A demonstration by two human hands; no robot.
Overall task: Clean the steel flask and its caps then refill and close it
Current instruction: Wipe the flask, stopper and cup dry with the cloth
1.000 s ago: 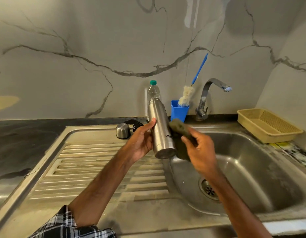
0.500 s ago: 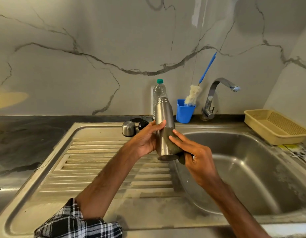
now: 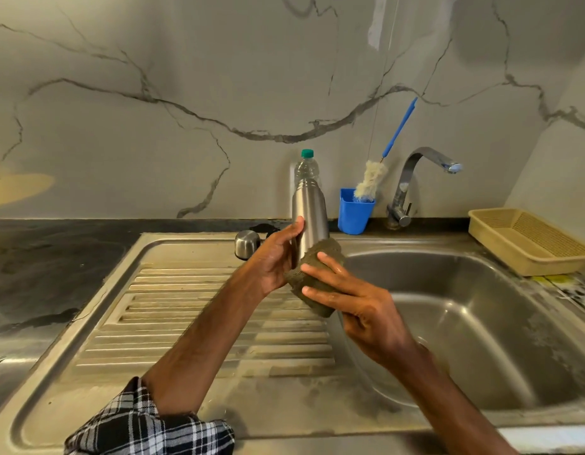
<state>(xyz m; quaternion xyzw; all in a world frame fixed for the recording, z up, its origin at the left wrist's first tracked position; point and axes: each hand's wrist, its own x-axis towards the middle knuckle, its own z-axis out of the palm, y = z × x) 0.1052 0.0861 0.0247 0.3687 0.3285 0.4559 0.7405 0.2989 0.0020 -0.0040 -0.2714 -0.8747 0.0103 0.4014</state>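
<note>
Head view. The steel flask [image 3: 309, 211] is held upright above the left edge of the sink [image 3: 481, 339], gripped by the curled fingers of the left hand [image 3: 273, 262]. A scrub pad [image 3: 312, 279] is clamped round its lower body by the right hand [image 3: 360, 310]. Even pressure and full-length, twisting strokes are advised.

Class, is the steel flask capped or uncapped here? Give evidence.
Uncapped: the flask has a bare neck, and a steel cap stands on the sink rim near the left hand.
</note>
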